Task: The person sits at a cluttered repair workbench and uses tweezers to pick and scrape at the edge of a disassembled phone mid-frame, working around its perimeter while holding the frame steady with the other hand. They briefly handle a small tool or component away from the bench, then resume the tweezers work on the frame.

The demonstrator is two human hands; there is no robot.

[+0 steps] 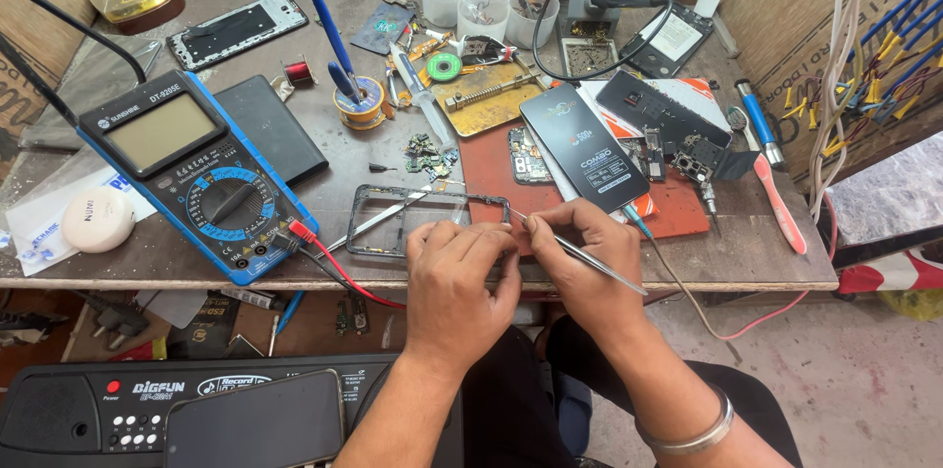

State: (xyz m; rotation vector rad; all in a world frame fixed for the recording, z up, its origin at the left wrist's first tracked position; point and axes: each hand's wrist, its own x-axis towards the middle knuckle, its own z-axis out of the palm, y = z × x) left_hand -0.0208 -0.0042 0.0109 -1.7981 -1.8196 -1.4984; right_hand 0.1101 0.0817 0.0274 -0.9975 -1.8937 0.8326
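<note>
Both hands close together at the front edge of the tabletop (196, 267), near its middle. Left hand (454, 286) curled, fingertips pinched on the near right corner of a dark phone frame (388, 220) lying flat on the wood; whether anything small sits between those fingertips cannot be told. Right hand (580, 257) grasping slim metal tweezers (575, 250), tips pointing toward the frame's right end, long shaft running back over the hand toward the front right. Silver bangle (699, 434) on the right wrist. Just behind the hands, a red work mat (678, 218) carrying a black phone-shaped package (584, 147), tilted, with a bare phone board (527, 156) beside it on the left. Left of the frame, a blue digital multimeter (192, 173) lying face up, red and black leads plugged in at its near end and trailing over the front edge. Behind the multimeter, a flat black panel (267, 126); farther back, a solder spool (359, 100) with blue-handled tweezers (332, 41) resting on it. Clear plastic cups (481, 4) along the back edge. Pink-handled tool (781, 203) near the right edge. White round disc (95, 219) at the left edge.
</note>
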